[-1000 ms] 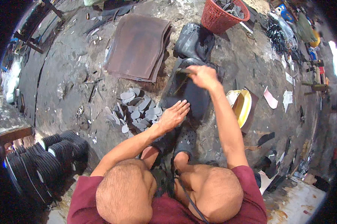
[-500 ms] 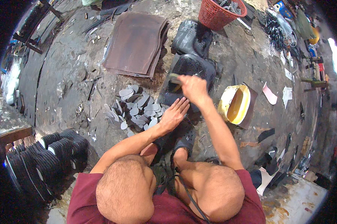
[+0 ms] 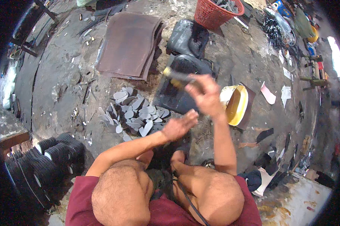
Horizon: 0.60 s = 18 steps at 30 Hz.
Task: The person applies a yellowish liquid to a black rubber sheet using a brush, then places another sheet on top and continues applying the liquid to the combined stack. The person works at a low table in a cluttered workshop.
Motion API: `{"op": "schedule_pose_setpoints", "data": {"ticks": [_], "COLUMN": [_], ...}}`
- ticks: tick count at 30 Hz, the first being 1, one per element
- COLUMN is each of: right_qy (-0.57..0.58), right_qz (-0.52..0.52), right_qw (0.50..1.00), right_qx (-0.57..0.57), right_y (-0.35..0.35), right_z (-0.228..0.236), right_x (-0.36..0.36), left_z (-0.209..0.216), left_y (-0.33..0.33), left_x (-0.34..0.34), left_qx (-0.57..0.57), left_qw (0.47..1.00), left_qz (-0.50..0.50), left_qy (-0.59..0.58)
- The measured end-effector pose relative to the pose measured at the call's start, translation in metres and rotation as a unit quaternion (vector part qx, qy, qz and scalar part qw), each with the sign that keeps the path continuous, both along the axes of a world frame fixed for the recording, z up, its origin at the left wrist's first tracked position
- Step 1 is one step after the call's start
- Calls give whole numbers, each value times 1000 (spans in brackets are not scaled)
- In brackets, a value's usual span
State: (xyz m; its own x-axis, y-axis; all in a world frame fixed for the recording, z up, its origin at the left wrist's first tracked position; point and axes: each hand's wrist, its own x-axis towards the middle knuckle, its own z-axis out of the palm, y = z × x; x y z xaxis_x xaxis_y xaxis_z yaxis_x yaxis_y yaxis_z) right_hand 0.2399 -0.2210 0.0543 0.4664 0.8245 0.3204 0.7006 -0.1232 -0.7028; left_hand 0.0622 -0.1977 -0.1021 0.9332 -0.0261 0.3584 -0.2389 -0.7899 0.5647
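Observation:
My right hand (image 3: 205, 94) is closed around a blurred brush-like tool (image 3: 177, 75) with a yellowish end. It hovers over the worn black plastic block (image 3: 187, 66) between my feet and the red basket. Near the block's front edge is my left hand (image 3: 181, 125), fingers stretched out together, with nothing visible in it. Loose grey oval pieces (image 3: 134, 113) lie in a heap to the left of the block. To the right of my right hand sits a cut-open yellow container (image 3: 237, 109), its inside coated yellow.
A stack of brown sheets (image 3: 128, 45) lies at the far left of the block. Behind it stands a red basket (image 3: 217, 13) holding grey scraps. Rows of black shoe soles (image 3: 51, 162) stand at lower left. A pink scrap (image 3: 267, 93) lies on the right floor.
My left hand has come off the block's surface and drawn back toward me. My right hand has risen and shifted right, the tool moving with it. The whole view has shifted slightly.

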Motion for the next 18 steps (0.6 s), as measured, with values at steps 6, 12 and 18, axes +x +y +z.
{"op": "schedule_pose_setpoints", "data": {"ticks": [6, 12, 18], "right_qy": [-33, -140, -243], "right_qz": [18, 33, 286], "right_qw": [988, 940, 893], "right_qx": [-149, -311, -249], "right_y": [26, 78, 105], "right_z": [-8, -86, -94], "right_x": [101, 137, 121], "left_z": [-4, -4, -12], "left_y": [28, 23, 28], "left_x": [12, 5, -1], "left_qx": [142, 160, 172], "left_qw": [982, 980, 980], "left_qz": [52, 59, 55], "left_qy": [115, 103, 80]}}
